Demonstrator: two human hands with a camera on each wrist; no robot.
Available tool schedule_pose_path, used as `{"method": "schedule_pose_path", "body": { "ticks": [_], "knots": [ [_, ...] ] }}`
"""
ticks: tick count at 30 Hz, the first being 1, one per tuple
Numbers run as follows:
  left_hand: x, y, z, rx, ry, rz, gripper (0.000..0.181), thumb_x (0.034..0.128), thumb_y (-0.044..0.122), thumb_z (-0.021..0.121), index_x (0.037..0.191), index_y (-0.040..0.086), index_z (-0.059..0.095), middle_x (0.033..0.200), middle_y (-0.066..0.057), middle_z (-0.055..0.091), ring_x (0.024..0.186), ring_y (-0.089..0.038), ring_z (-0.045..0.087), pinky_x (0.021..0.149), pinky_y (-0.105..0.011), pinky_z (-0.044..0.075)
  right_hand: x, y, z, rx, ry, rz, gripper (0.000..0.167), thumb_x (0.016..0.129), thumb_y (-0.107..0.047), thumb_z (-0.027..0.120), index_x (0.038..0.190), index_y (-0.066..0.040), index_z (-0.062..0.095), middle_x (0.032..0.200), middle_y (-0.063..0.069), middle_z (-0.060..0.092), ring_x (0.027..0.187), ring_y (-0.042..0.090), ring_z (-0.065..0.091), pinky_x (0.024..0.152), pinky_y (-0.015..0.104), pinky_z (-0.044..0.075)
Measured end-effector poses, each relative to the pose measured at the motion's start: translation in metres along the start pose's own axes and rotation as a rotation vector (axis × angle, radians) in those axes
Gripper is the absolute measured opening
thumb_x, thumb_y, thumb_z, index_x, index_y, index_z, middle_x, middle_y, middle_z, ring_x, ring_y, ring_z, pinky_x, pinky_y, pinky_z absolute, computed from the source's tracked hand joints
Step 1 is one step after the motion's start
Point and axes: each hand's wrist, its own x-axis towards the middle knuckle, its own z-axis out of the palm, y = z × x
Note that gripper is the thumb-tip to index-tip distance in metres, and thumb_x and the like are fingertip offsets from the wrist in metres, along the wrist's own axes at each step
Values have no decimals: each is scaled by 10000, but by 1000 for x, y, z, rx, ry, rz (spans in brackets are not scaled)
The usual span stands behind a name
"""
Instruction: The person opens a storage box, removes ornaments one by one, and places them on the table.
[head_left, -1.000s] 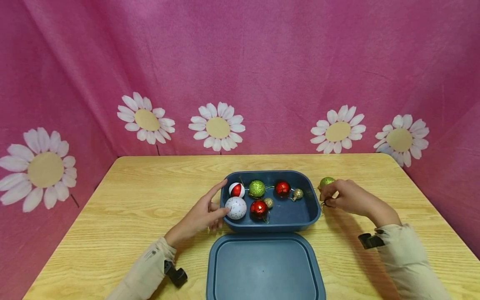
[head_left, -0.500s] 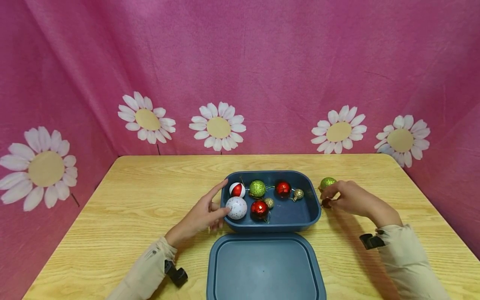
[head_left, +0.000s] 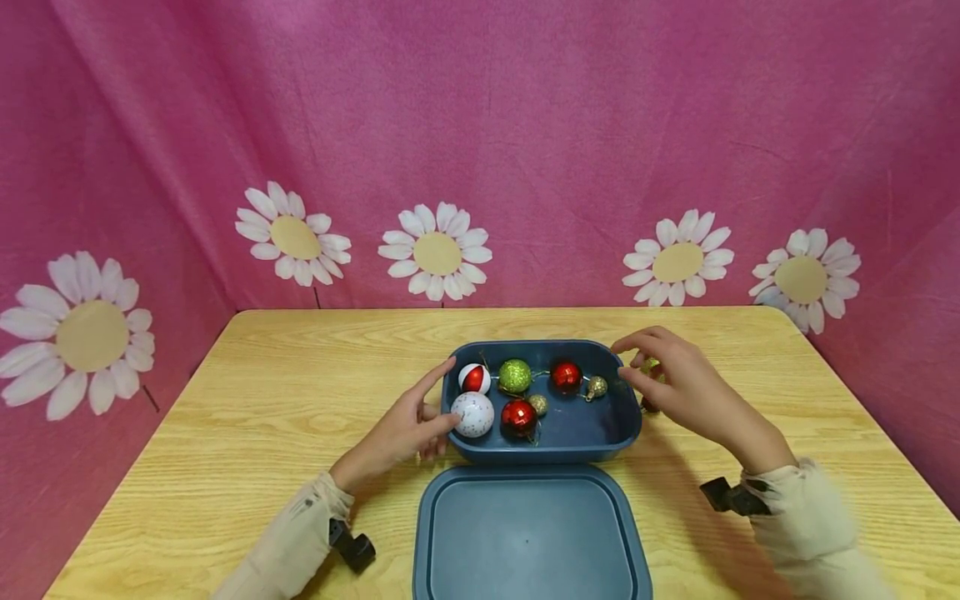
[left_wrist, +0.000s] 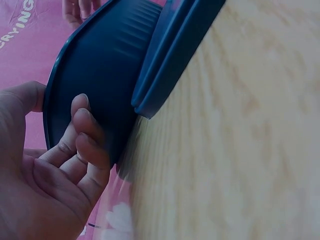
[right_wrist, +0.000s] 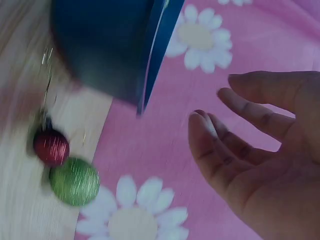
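Note:
My left hand (head_left: 397, 433) holds the left end of a dark blue box (head_left: 540, 457), its thumb over the rim and curled fingers against the outer wall in the left wrist view. Inside lie a speckled white bauble (head_left: 472, 415), a red-and-white one (head_left: 474, 379), a glittery green one (head_left: 514, 377), two red baubles (head_left: 566, 377) and two small gold ones (head_left: 537, 405). At the box's right end hovers my right hand (head_left: 686, 392), fingers spread around nothing. Below it, a small red bauble (right_wrist: 51, 146) and a green bauble (right_wrist: 75, 181) rest on the table, touching or nearly so.
A matching blue lid (head_left: 525, 533) lies flat in front of the box. The wooden table (head_left: 315, 367) reaches back to a pink cloth backdrop (head_left: 525, 150) printed with white daisies (head_left: 437, 252).
My right hand has let go of the small red bauble beside the box, risen and moved left toward the rim with its fingers spread. The left hand and box have stayed put.

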Motion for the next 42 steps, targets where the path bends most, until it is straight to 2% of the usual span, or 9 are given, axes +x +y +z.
{"method": "schedule_pose_path", "body": {
  "ticks": [3,9,17,21,26,34,42],
  "knots": [
    [1,0,2,-16,-3,10,764,976,163,640,1593,283,206,642,-137,610,528,-221,561,471,-286,494,2,-13,8,74,-30,-19,226,917,-57,701,1141,-87,691,1094,34,658,874,127,608,717,290,561],
    [0,-1,2,-20,-1,-3,773,973,169,646,1594,288,201,647,-129,608,534,-221,567,481,-294,504,8,-38,31,241,-192,-34,264,948,-157,687,1210,-138,671,1128,-14,672,943,117,640,790,345,559],
    [-1,0,1,-18,3,-5,772,970,171,649,1592,289,208,642,-125,606,530,-225,565,477,-290,500,19,-42,78,235,-298,-75,309,984,-250,641,1260,-112,665,1134,13,666,936,95,596,818,375,546],
    [0,-1,3,-21,-4,-6,775,971,166,643,1594,293,200,653,-140,614,532,-226,570,482,-291,508,20,-37,95,253,-362,-55,321,975,-248,655,1273,-128,665,1117,-32,660,876,120,580,760,319,523],
    [-1,0,2,-36,9,-4,769,970,162,645,1589,309,214,644,-141,605,528,-230,562,477,-290,502,22,-33,101,269,-366,-5,280,948,-249,693,1203,-135,694,1081,-69,667,847,135,584,739,281,513],
    [1,1,2,-28,3,4,770,974,152,638,1593,298,203,644,-155,605,523,-226,558,475,-288,500,21,-32,101,269,-362,3,306,948,-291,691,1203,-121,680,1112,-42,686,888,120,617,782,280,530],
    [0,3,3,-8,11,-22,775,984,107,602,1607,235,159,655,-186,603,524,-239,554,488,-297,505,22,-32,102,277,-361,-1,297,946,-282,694,1189,-113,674,1079,-39,697,870,111,623,780,273,533]
  ]
}}
